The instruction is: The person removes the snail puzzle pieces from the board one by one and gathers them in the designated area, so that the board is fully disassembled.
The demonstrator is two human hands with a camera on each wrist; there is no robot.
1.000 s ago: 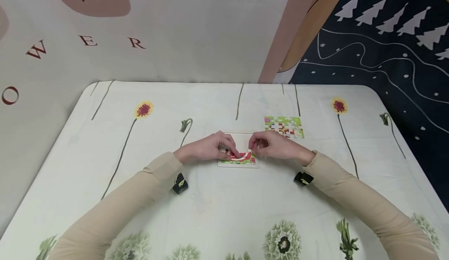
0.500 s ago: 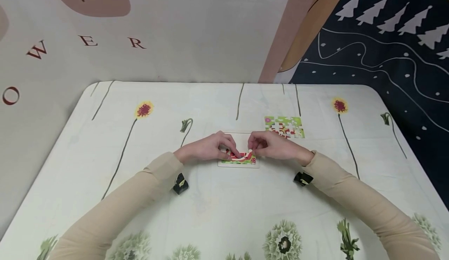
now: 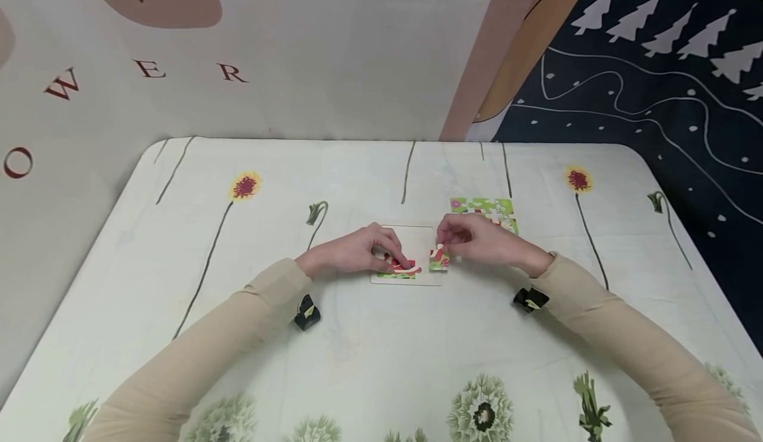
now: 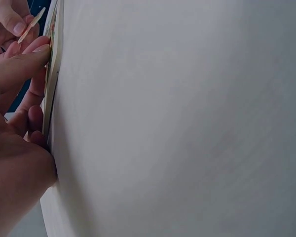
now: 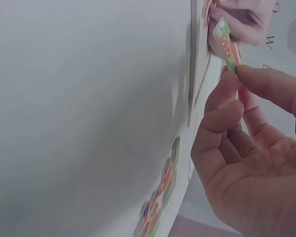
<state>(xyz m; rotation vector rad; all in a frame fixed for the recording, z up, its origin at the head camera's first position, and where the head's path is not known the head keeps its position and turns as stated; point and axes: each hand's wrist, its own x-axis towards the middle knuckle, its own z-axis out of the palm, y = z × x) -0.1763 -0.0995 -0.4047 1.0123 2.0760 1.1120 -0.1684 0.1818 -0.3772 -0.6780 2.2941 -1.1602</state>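
Note:
My right hand point(image 3: 485, 242) pinches a jigsaw puzzle piece point(image 3: 439, 262) between thumb and fingers, raised above the right edge of a white puzzle tray point(image 3: 419, 238). Green, red and white show on its face in the right wrist view, where the piece point(image 5: 225, 47) stands tilted. My left hand point(image 3: 359, 250) rests at the tray's left side, thumb and index finger touching red and green puzzle pieces point(image 3: 406, 273) along its lower part. The tray edge point(image 4: 52, 94) appears side-on in the left wrist view. The left hand partly covers the pieces beneath it.
Behind the right hand lies a group of puzzle pieces point(image 3: 485, 205), mostly green and red, partly hidden by that hand. A white cloth point(image 3: 357, 362) printed with flowers covers the table. Patterned fabric hangs behind and to the right.
My right hand has drawn a puzzle piece away from the others in the tray, moving right and lifting it. The left hand stays where it was.

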